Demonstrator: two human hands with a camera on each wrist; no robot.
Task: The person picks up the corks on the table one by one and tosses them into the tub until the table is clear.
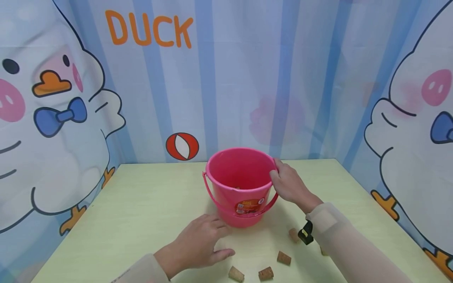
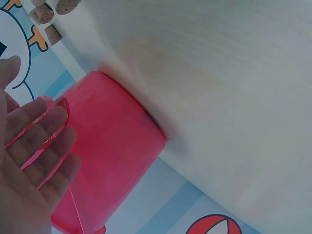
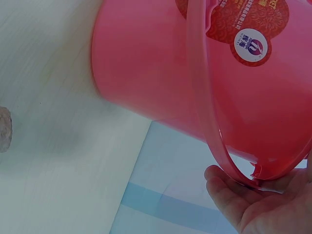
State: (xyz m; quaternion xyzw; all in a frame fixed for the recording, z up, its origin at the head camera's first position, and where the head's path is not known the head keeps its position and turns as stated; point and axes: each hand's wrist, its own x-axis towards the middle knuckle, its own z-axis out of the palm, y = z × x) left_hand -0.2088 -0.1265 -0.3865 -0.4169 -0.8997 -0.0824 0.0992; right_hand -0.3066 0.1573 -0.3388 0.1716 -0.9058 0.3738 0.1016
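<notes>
A pink bucket (image 1: 226,196) stands upright on the table, its handle hanging down in front across a red label. My right hand (image 1: 290,181) grips the bucket's rim on the right, by the handle's joint; in the right wrist view this hand (image 3: 263,204) is at that joint. Just in front of the bucket's lower left side, my left hand (image 1: 198,243) hovers with fingers extended, holding nothing. The left wrist view shows the same hand (image 2: 34,151) overlapping the bucket (image 2: 112,141). A small tan bit shows inside the bucket; most of the inside is hidden.
Several corks lie on the pale table (image 1: 148,196) in front of the bucket, among them a cork (image 1: 284,258) and a lighter cork (image 1: 236,274). One cork (image 1: 323,251) is partly hidden by the right sleeve. A duck-print curtain (image 1: 233,78) surrounds the table's back and sides.
</notes>
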